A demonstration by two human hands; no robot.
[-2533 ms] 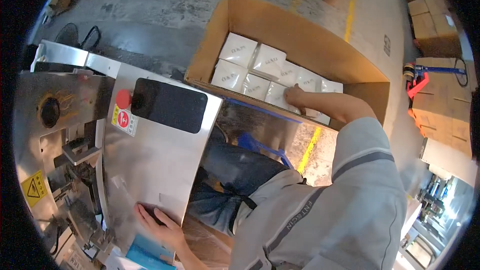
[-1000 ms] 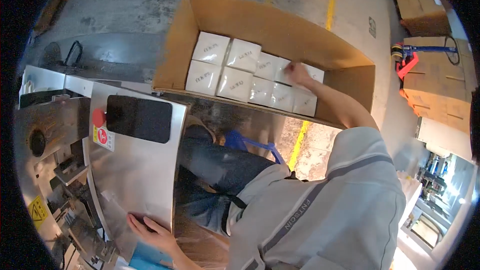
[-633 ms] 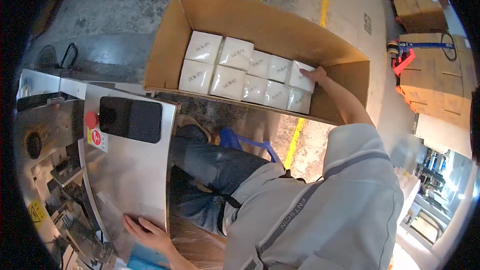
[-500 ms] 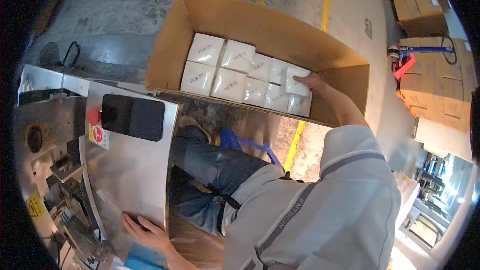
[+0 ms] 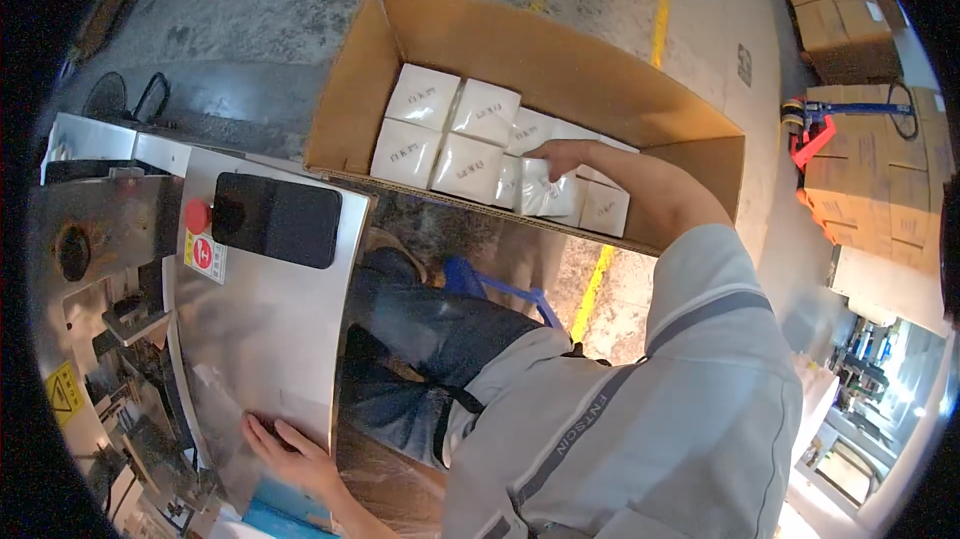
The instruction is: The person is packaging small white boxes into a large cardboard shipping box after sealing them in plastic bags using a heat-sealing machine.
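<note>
from my end i am watching the right hand (image 5: 562, 156) reaching into a long open cardboard box (image 5: 610, 89), its fingers bending down over a white wrapped carton (image 5: 538, 197) in the near row. the fingertips are touching that carton, which is tilting a little against its neighbours, but i cannot tell whether the hand is pinching it or only pressing on it. the carton is sitting around the middle of the near row, inside the box. to its left, 4 larger-looking white cartons (image 5: 469, 167) are standing in 2 rows of 2, with shiny film catching the light. the right forearm is covering part of the far row, so i am not counting those.

i am seeing the left hand (image 5: 295, 459) lying on the steel machine top (image 5: 265, 339), near the edge by the person's legs, with its thumb standing apart from the fingers and nothing showing in its grasp. a black phone-like slab (image 5: 277, 220) is resting on that steel, just beside a red push button (image 5: 198, 216). blue sheeting (image 5: 285, 514) is showing below the left hand.
</note>
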